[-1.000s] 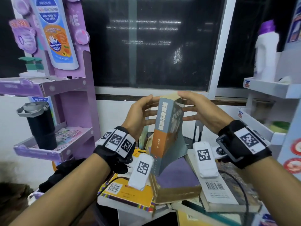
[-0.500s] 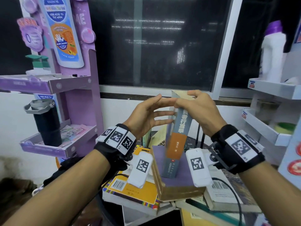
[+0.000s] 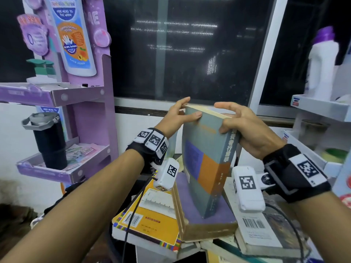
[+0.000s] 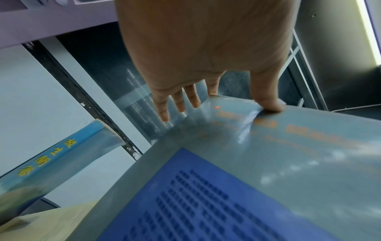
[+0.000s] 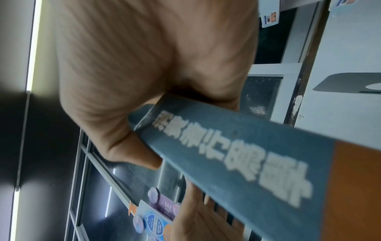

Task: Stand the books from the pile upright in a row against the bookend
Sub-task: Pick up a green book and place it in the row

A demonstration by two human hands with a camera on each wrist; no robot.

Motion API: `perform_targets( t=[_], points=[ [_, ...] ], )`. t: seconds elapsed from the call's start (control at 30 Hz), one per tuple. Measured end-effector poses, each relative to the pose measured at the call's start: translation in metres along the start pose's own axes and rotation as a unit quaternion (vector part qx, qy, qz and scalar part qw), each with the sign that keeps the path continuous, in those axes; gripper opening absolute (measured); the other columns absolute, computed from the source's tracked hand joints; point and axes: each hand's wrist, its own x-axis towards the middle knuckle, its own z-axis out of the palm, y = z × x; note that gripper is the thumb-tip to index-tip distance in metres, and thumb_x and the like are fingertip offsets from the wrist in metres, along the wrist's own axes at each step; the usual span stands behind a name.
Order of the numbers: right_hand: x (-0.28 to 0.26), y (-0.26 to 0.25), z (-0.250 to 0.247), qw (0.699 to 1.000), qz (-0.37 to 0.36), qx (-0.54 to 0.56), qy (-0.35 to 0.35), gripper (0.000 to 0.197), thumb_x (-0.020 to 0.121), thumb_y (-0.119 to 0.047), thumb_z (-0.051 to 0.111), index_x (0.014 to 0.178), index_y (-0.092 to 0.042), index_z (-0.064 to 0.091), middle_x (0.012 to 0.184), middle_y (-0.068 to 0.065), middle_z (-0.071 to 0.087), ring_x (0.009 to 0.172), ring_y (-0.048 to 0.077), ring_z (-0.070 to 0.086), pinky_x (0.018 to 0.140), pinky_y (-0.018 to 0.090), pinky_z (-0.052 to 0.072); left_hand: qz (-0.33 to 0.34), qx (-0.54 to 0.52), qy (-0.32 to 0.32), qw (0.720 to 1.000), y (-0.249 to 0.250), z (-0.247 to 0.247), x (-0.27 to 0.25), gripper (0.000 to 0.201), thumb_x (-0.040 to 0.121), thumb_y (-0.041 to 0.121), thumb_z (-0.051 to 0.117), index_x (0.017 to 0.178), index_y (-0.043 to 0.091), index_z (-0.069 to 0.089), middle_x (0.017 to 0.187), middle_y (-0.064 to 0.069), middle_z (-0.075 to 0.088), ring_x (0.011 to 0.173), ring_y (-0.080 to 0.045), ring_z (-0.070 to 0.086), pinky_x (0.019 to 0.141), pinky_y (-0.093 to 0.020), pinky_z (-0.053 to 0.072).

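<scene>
1. The grey-blue book (image 3: 206, 164) stands on end in the centre of the head view, its lower corner resting on the purple-covered book (image 3: 209, 215) that tops the pile. Its cover shows a blue block and an orange block; orange lettering near the top is too blurred to read.
2. In the right wrist view the spine (image 5: 237, 156) carries large pale Chinese characters above an orange band; they are smeared, so I cannot read them surely.
3. The right hand (image 3: 247, 130) grips the book's upper spine edge, thumb on the cover and fingers curled over the top.
4. The left hand (image 3: 178, 118) pinches the top left corner: the thumb (image 4: 268, 97) presses the cover, and the other fingers reach behind, nearly straight.
5. In the left wrist view, lower left, another blue book (image 4: 62, 159) shows yellow Chinese characters on its spine.
6. The purple display stand (image 3: 89, 103) at upper left bears a bottle cut-out reading "KIDS HEAD TO TOE WASH". A black tumbler (image 3: 49, 141) stands on its lower shelf.
7. Flat books in the pile show barcodes: a yellow book (image 3: 152, 221) lower left, a white-backed book (image 3: 256, 230) lower right.
8. Half a second ago the spine faced the camera and the book looked narrow; now it has turned to show its cover, and the left thumb has closed onto it.
</scene>
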Motion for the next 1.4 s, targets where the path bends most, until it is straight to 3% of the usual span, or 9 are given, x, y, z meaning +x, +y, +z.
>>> perform_targets(
  t=[0.07,0.17,0.3,0.47,0.67,0.9,1.1,1.23,1.4],
  points=[
    [0.001,0.001,-0.006,0.999,0.0,0.022,-0.032,0.073,0.055,-0.002,0.06,0.126,-0.015,0.055,0.114,0.021,0.062,0.097,0.029,0.06,0.086,0.039,0.047,-0.011,-0.02,-0.024,0.999,-0.006,-0.004,0.004,0.071,0.073,0.037,0.078,0.136,0.032,0.045,0.132,0.003,0.053,0.121,-0.009,0.053,0.098,-0.025,0.042],
    [0.003,0.002,-0.012,0.996,0.002,0.037,-0.08,0.075,0.058,0.002,0.058,0.132,-0.011,0.051,0.125,0.022,0.059,0.103,0.027,0.06,0.092,0.038,0.049,-0.017,-0.067,-0.052,0.996,-0.01,-0.004,0.003,0.063,0.078,0.027,0.073,0.135,0.022,0.047,0.109,0.008,0.067,0.091,-0.001,0.067,0.075,-0.015,0.05],
    [0.008,-0.003,-0.013,0.994,0.035,-0.016,-0.1,0.071,0.06,-0.007,0.066,0.13,-0.013,0.053,0.125,0.02,0.061,0.098,0.025,0.063,0.086,0.037,0.049,-0.01,-0.152,-0.032,0.988,-0.014,0.004,0.004,0.057,0.07,0.024,0.07,0.124,0.015,0.051,0.095,0.001,0.067,0.08,-0.009,0.067,0.07,-0.02,0.052],
    [0.009,-0.017,-0.011,0.969,0.077,-0.22,-0.081,0.037,0.075,-0.024,0.079,0.109,-0.016,0.065,0.096,0.014,0.073,0.086,0.031,0.071,0.067,0.041,0.057,-0.005,-0.171,-0.014,0.985,-0.016,0.015,0.007,0.06,0.063,0.027,0.079,0.117,0.018,0.055,0.098,-0.002,0.065,0.085,-0.013,0.065,0.071,-0.023,0.051],
    [0.006,-0.019,-0.017,0.96,0.076,-0.266,-0.037,0.059,0.057,-0.046,0.086,0.106,-0.022,0.063,0.091,0.006,0.074,0.081,0.026,0.073,0.075,0.05,0.06,-0.005,-0.183,-0.019,0.983,-0.018,0.026,0.015,0.062,0.059,0.032,0.08,0.115,0.021,0.056,0.102,-0.005,0.065,0.086,-0.017,0.066,0.074,-0.027,0.052],
    [0.019,-0.006,-0.029,0.955,0.039,-0.286,0.073,0.042,0.068,-0.026,0.086,0.105,-0.024,0.066,0.097,0.005,0.067,0.08,0.022,0.065,0.061,0.03,0.048,-0.005,-0.138,-0.028,0.99,-0.018,0.032,0.03,0.056,0.068,0.03,0.076,0.119,0.023,0.055,0.1,0.0,0.067,0.085,-0.011,0.068,0.076,-0.026,0.052],
    [0.028,0.004,-0.05,0.947,0.006,-0.296,0.125,0.038,0.069,-0.024,0.085,0.102,-0.021,0.068,0.096,0.002,0.066,0.076,0.014,0.061,0.054,0.027,0.042,-0.033,-0.069,-0.048,0.996,-0.033,0.022,0.052,0.041,0.085,0.038,0.061,0.124,0.027,0.058,0.118,0.002,0.063,0.111,-0.015,0.06,0.092,-0.032,0.046],
    [0.034,0.008,-0.065,0.941,0.012,-0.304,0.145,0.039,0.069,-0.025,0.086,0.103,-0.019,0.069,0.096,0.003,0.067,0.075,0.014,0.062,0.056,0.025,0.044,-0.093,0.043,0.008,0.995,-0.068,0.02,0.06,0.031,0.091,0.022,0.059,0.122,0.02,0.062,0.113,-0.001,0.062,0.107,-0.018,0.056,0.09,-0.034,0.039],
    [0.04,0.015,-0.078,0.934,0.018,-0.318,0.16,0.041,0.066,-0.028,0.087,0.103,-0.021,0.07,0.098,0.005,0.069,0.081,0.021,0.066,0.063,0.03,0.051,-0.177,0.155,-0.062,0.97,-0.099,0.034,0.068,0.038,0.088,0.025,0.065,0.125,0.016,0.059,0.13,-0.004,0.057,0.115,-0.018,0.05,0.088,-0.029,0.035]
  ],
)
